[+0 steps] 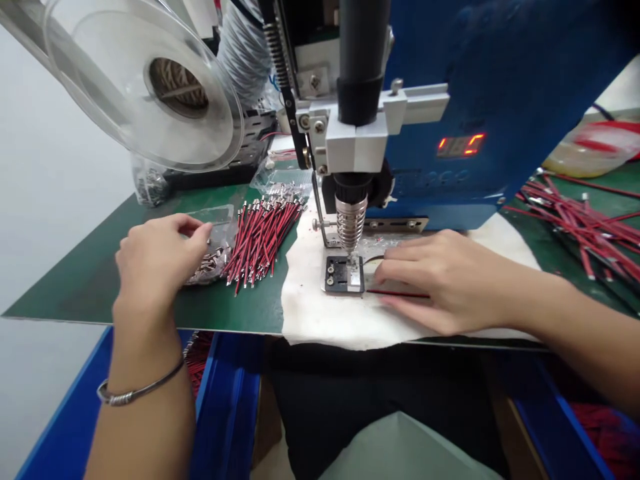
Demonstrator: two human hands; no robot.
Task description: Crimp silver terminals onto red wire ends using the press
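My right hand (435,283) is closed around a red-and-black wire (395,293) on the white cloth, just right of a small black fixture (337,273). The wire's left end meets the fixture's edge, and a dark strand curves above it. Right over the fixture stands the machine's spring-wrapped tip (351,220). My left hand (160,250) is at a clear plastic bag (213,257) of small metal parts, thumb and fingers bent together. Whatever they pinch is hidden. Beside that bag lies a bundle of red-and-black wires (263,237) with metal ends.
The blue machine body (450,173) with a lit red display fills the back. A clear reel (125,87) hangs at upper left. More red wires (585,220) lie on the green tabletop (80,273) at right. Blue bins (230,400) sit below the edge.
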